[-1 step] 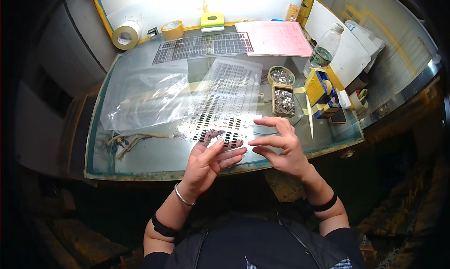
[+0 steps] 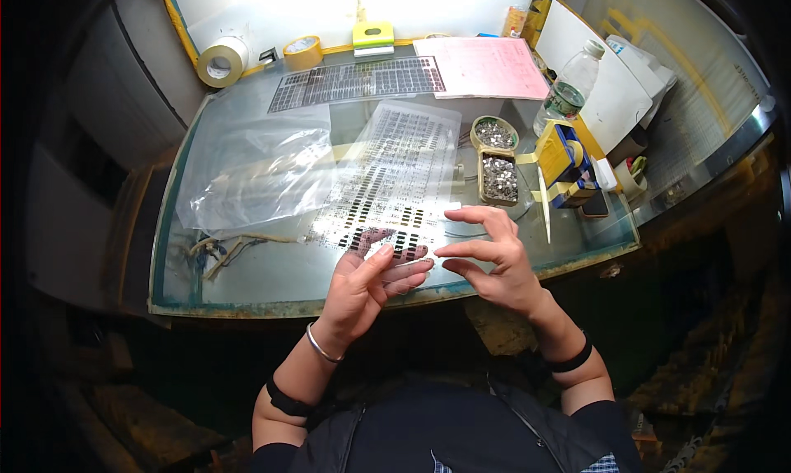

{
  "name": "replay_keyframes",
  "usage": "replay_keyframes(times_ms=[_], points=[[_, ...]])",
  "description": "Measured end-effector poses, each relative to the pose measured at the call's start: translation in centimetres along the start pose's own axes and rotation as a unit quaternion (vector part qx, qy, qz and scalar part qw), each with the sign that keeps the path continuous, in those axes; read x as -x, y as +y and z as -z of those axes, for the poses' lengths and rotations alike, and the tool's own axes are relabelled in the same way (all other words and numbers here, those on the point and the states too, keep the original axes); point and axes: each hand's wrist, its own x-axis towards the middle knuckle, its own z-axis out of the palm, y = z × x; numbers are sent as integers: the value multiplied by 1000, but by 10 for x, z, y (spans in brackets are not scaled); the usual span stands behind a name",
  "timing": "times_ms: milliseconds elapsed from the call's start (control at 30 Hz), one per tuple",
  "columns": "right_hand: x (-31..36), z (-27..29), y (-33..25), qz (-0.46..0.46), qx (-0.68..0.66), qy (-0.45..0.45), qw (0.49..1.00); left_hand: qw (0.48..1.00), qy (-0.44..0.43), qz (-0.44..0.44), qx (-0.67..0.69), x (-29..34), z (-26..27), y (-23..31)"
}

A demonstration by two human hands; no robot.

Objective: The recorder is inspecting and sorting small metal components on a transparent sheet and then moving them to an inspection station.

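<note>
A clear film sheet printed with rows of black blocks and fine marks slants across the glass-topped table, its near end raised. My left hand is closed on that near end, thumb on top and fingers showing through from beneath. My right hand is beside the film's near right edge with fingers curved and apart. Its middle finger and thumb tips come close together, with a small gap between them. I see nothing held in it, and whether a fingertip touches the film is hard to tell.
Crumpled clear plastic lies left of the film. Behind are a dark printed film, a pink sheet and tape rolls. At right stand small tubs of metal bits, a tape dispenser, a white stick and a bottle.
</note>
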Motion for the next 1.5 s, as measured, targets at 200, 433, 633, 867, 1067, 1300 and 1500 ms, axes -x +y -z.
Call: replay_keyframes(times_ms=[200,433,633,867,1067,1300,1500], points=[[2,-8,1,36,54,24,998,1000,-9,0,1,-1,1,1],[3,-10,-4,97,115,57,987,1000,-10,-12,-1,0,3,0],[4,-13,-6,135,173,83,972,1000,6,-19,-6,0,-1,0],[-11,-5,1,212,177,58,959,998,11,-32,-44,-1,3,-7],[-20,9,11,231,149,6,962,1000,-10,4,-19,-1,6,-3],[-30,46,78,-123,167,13,978,998,23,2,-50,0,16,-11],[-39,50,87,-149,230,-9,962,998,15,-2,-69,-3,6,-6]])
